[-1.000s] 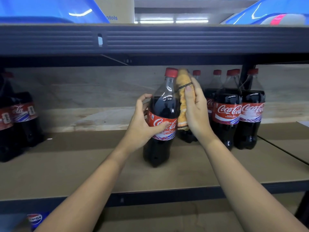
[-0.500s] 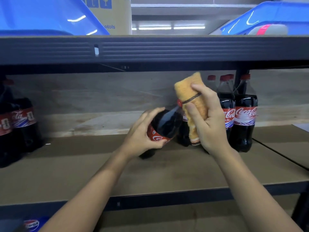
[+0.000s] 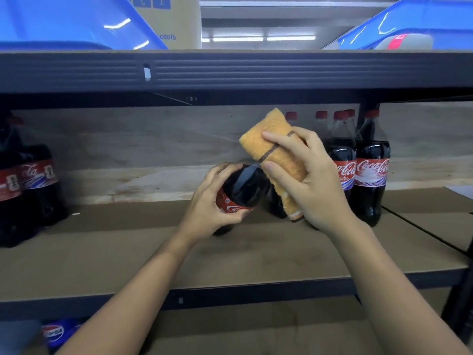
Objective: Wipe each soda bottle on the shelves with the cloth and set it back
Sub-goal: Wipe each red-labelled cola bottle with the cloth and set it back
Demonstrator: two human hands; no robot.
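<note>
A dark cola bottle (image 3: 243, 187) with a red label is tilted, its top leaning up to the right, above the middle shelf (image 3: 153, 252). My left hand (image 3: 213, 201) grips it round the label. My right hand (image 3: 304, 175) holds a folded orange cloth (image 3: 277, 152) with a dark stripe, wrapped over the bottle's neck and cap, which are hidden. Several more cola bottles (image 3: 371, 170) with red caps stand upright behind and to the right of my right hand.
More cola bottles (image 3: 28, 190) stand at the shelf's left end. The dark beam of the upper shelf (image 3: 256, 70) runs overhead, carrying blue bins (image 3: 64, 21) and a cardboard box (image 3: 174, 21). A Pepsi bottle (image 3: 55, 334) lies on the lower shelf. A black upright (image 3: 460, 303) stands at right.
The bottle went from upright on the shelf to lifted and tilted to the right. My right hand moved the cloth from the bottle's side up over its neck and cap.
</note>
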